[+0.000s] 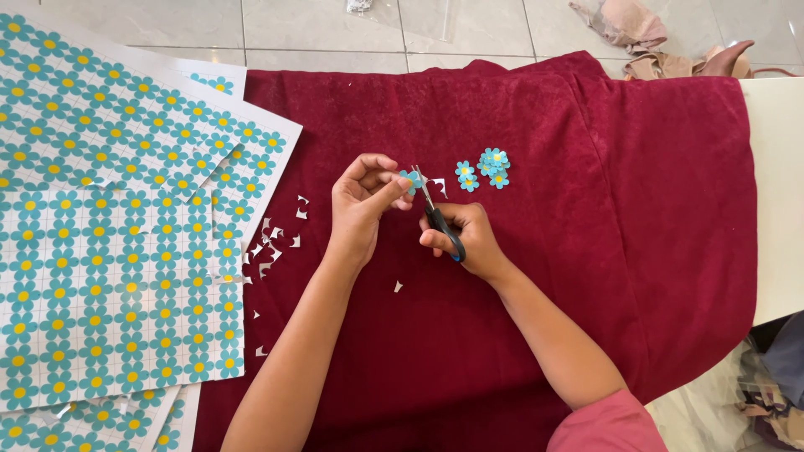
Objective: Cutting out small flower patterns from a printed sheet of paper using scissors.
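Note:
My left hand (362, 203) pinches a small teal paper flower (410, 178) with a yellow centre between thumb and fingers. My right hand (466, 238) grips black-handled scissors (437, 216), whose blades point up at the flower's edge. Both hands hover over a dark red cloth (586, 251). Several cut-out teal flowers (484, 167) lie in a small cluster just beyond the scissors. Small white paper offcuts (272, 243) are scattered on the cloth to the left of my left hand.
Sheets printed with rows of teal flowers (109, 276) overlap at the left, partly on the cloth. A white table edge (779, 192) shows at the right. Crumpled fabric (645, 33) lies on the tiled floor beyond.

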